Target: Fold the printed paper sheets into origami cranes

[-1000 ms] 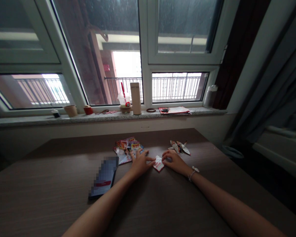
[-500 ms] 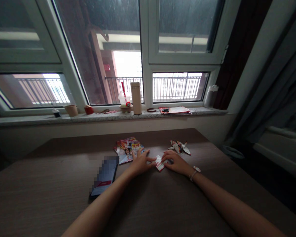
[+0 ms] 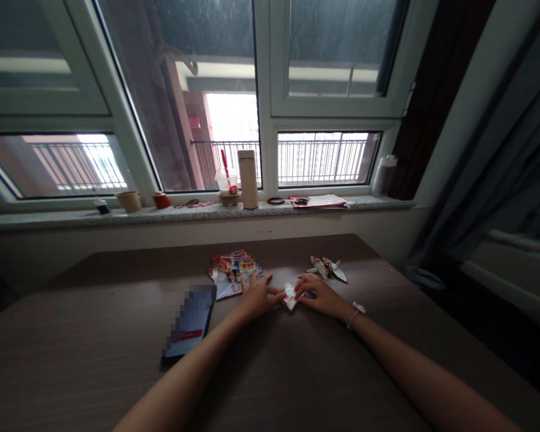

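Observation:
A small folded piece of paper [image 3: 290, 297], white with red print and edges, lies on the table between my hands. The fingertips of my left hand [image 3: 257, 295] grip its left corner. Opposite, the thumb and fingers of my right hand [image 3: 319, 296] pinch the right side. Just behind my right hand lie several folded paper figures [image 3: 327, 267], white and dark with pointed ends. A stack of colourful printed sheets [image 3: 228, 281] sits behind my left hand, which covers part of its right edge.
A phone [image 3: 192, 324] lies left of my left forearm on the brown wooden table [image 3: 94, 312]. Along the windowsill stand a beige thermos [image 3: 248, 180], a plastic cup with a red straw [image 3: 227, 180], a paper cup [image 3: 129, 201], scissors [image 3: 300, 200] on red-and-white sheets, and a grey bottle [image 3: 384, 176].
The folded paper has shifted slightly between my fingers, and its right part looks narrower. Both hands stay nearly in the same place.

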The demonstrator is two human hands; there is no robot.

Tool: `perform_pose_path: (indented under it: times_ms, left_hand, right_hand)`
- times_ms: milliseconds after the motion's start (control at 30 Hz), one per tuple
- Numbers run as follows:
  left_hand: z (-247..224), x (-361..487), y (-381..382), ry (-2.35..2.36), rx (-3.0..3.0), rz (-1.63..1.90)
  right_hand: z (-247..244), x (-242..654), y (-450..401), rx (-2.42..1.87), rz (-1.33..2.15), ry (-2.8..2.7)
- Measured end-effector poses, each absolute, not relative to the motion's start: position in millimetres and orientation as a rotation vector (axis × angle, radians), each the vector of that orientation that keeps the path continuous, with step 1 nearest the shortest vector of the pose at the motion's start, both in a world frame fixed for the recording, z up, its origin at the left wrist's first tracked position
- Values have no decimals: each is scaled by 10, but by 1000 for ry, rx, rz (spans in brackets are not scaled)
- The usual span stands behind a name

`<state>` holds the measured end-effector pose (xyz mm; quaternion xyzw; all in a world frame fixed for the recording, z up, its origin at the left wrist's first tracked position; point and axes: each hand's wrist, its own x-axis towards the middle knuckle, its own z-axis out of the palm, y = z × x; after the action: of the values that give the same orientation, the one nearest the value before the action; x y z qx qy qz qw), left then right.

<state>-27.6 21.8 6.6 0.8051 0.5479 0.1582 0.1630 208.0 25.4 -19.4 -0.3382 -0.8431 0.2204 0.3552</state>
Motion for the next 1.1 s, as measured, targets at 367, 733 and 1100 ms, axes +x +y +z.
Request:
perform_pose_path:
  times_ms: [367, 733, 1100]
  left_hand:
    - [-12, -255, 227, 1605, 2321, 506]
    - [-38, -256, 218, 1560, 2392, 567]
    - [-11, -250, 176, 1539, 2471, 580]
  right_hand:
    - [-158, 2037, 204, -1002, 502, -2195]
    - [-168, 2000, 178, -1102, 450, -2065]
    - [-179, 2012, 162, -1037, 346, -2185]
